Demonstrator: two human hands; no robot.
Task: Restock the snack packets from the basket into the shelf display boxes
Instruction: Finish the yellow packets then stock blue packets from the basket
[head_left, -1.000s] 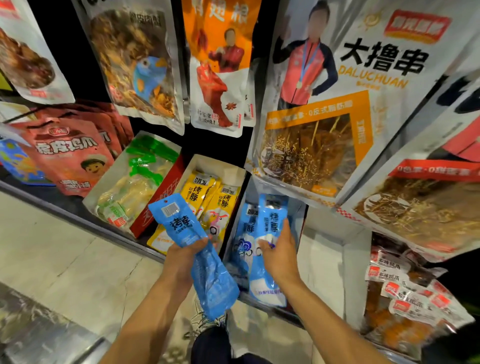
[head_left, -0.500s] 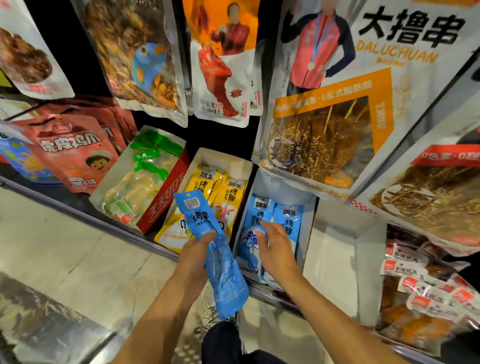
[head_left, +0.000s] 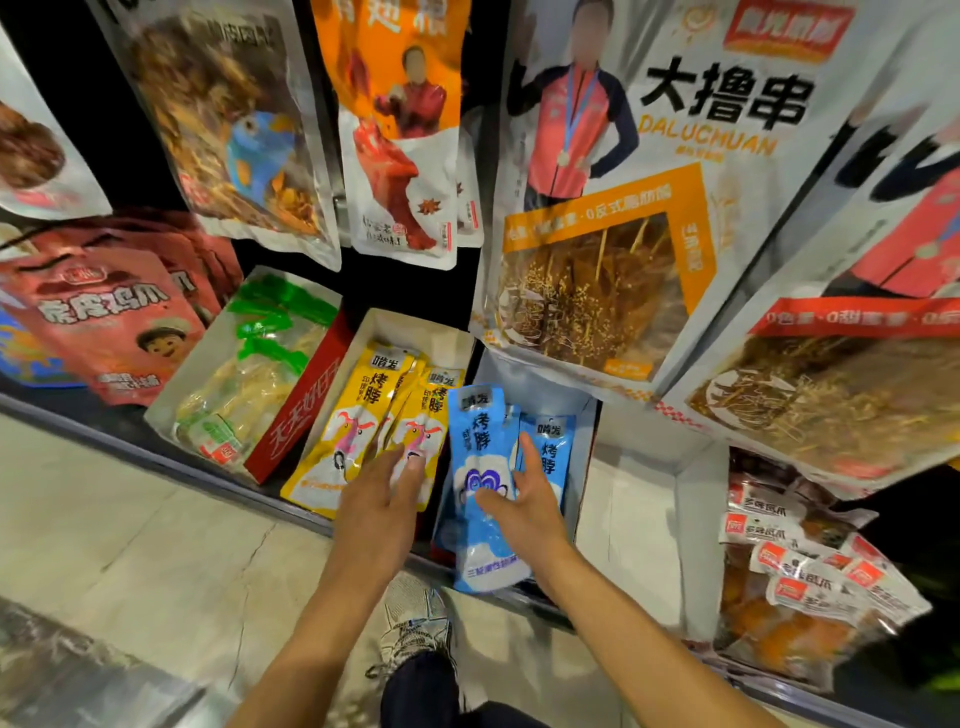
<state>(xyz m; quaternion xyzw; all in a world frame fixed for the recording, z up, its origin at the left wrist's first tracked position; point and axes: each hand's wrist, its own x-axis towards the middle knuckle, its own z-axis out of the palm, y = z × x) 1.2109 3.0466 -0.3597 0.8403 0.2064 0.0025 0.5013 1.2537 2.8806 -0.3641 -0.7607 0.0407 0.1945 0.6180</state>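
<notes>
While laid on blue packets (head_left: 480, 467) inside display box (head_left: 540, 387), right hand (head_left: 524, 504) wide, left hand (head_left: 382, 499) wide, beside box, over yellow packets (head_left: 358, 415).

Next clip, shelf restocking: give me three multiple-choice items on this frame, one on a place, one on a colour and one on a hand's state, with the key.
1. In the head view, where do the blue packets lie relative to the yellow packets?
A) to their right
B) to their left
C) on the shelf above

2. What colour are the packets that the right hand touches?
A) green
B) red
C) blue

3. How is the left hand?
A) gripping a blue packet
B) fingers straight, holding nothing
C) clenched in a fist

Key:
1 A: the blue packets sit just right of the yellow ones.
2 C: the right hand's thumb and fingers lie on the blue packets.
3 B: the left hand is spread over the yellow packets with nothing in it.
</notes>
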